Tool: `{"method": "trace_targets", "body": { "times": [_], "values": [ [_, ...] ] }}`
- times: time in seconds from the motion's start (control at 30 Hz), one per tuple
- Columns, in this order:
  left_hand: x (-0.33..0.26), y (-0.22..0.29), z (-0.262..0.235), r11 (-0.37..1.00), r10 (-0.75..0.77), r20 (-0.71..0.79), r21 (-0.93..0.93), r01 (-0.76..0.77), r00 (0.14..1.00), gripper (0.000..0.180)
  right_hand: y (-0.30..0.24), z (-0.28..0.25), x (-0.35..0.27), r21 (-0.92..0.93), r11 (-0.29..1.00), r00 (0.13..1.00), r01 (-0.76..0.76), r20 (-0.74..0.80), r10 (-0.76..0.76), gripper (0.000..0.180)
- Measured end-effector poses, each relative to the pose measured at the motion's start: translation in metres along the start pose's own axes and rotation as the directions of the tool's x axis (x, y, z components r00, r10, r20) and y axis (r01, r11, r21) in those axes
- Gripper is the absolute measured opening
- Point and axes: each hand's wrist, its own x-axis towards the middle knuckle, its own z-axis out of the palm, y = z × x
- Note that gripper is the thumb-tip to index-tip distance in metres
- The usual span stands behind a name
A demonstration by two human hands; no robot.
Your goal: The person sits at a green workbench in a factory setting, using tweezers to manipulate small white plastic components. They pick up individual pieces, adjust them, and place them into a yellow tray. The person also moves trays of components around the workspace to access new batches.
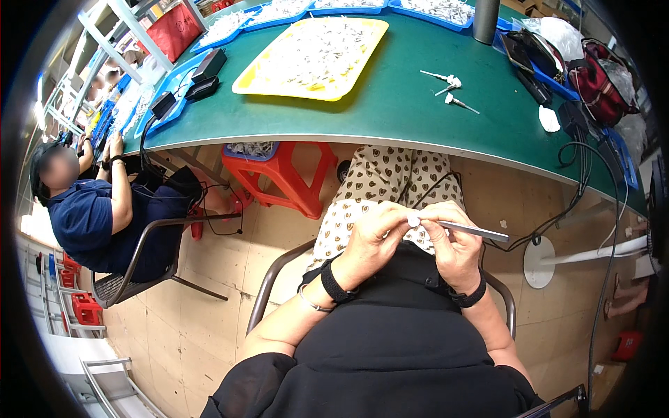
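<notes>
Black-clothed lap fills the bottom, and right above it both hands meet over the patterned trousers (390, 184). Beyond the grip curves the big green tabletop (397, 104), carrying a yellow tray (254, 80) heaped with small white parts. Left of the grip, well apart, a co-worker in a blue shirt (83, 216) sits on a metal chair. Under the tabletop, past the knuckles, stands an orange stool (293, 177). Now the grip itself: left hand (373, 240) pressed together, pinching a small white piece (414, 220); right hand (456, 244) closed around a slim metal tool (477, 230) whose tip touches that piece. Three white parts (449, 90) lie loose far beyond on the green.
</notes>
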Motion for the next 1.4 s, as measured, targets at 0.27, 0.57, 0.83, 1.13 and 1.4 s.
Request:
{"method": "trace_targets", "body": {
  "times": [0.27, 0.57, 0.83, 1.13, 1.4],
  "values": [
    [-0.001, -0.001, 0.0, 1.0, 0.004, 0.015, 0.017, -0.004, 1.0, 0.022, -0.004, -0.001, 0.005, -0.097, 0.992, 0.996, 0.076, 0.048, -0.072, 0.005],
    [-0.004, -0.004, 0.001, 0.999, -0.021, 0.037, 0.026, 0.02, 0.999, 0.023, -0.001, -0.004, 0.01, -0.182, 0.944, 0.953, 0.276, 0.179, -0.244, 0.011],
    [0.0, -0.008, -0.001, 0.997, 0.007, -0.017, -0.081, -0.008, 1.0, 0.025, 0.005, -0.003, -0.001, 0.283, 0.949, 0.99, -0.139, 0.053, 0.129, 0.011],
    [0.005, 0.002, -0.008, 0.954, 0.173, -0.053, 0.258, -0.154, 0.983, 0.036, 0.009, -0.006, -0.002, 0.476, 0.838, 0.955, -0.266, 0.012, 0.297, 0.013],
    [0.004, 0.002, -0.008, 0.92, 0.19, -0.021, 0.353, -0.171, 0.982, 0.034, 0.013, -0.006, -0.003, 0.494, 0.804, 0.931, -0.33, 0.028, 0.365, 0.015]
  ]
}}
